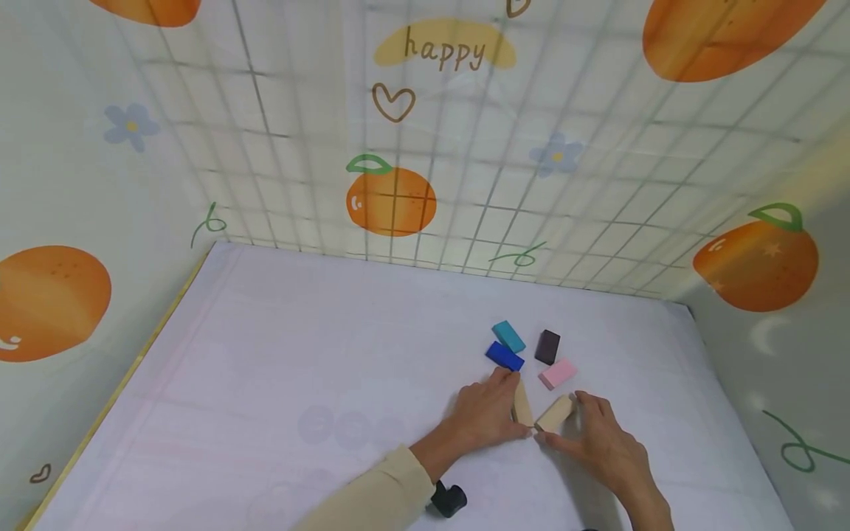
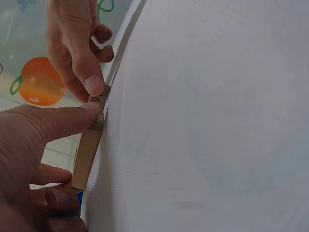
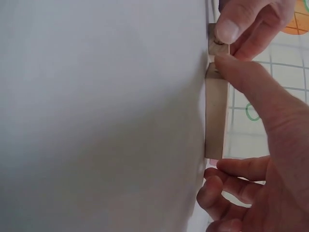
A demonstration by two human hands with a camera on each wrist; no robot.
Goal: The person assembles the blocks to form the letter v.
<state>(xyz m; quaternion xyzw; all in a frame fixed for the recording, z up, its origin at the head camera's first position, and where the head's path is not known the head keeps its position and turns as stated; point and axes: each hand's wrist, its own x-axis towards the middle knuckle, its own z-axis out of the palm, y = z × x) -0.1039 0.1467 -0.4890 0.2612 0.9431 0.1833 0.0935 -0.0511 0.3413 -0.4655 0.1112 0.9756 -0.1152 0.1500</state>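
Two plain wooden blocks stand on the white tabletop, their near ends close together and their far ends spread in a V. My left hand (image 1: 481,414) pinches the left wooden block (image 1: 523,404) lengthwise, thumb at the near end and fingers at the far end. In the same way my right hand (image 1: 606,444) holds the right wooden block (image 1: 555,414) between thumb and fingers. The left wrist view shows a dark mark like a 6 on the right block's end (image 2: 100,94). Both thumbs nearly meet where the blocks come together.
Beyond the hands lie a teal block (image 1: 508,336), a blue block (image 1: 505,356), a black block (image 1: 547,346) and a pink block (image 1: 557,374). A black cylindrical object (image 1: 450,501) sits beside the left sleeve. Printed cloth over a wire grid (image 1: 465,147) backs the table.
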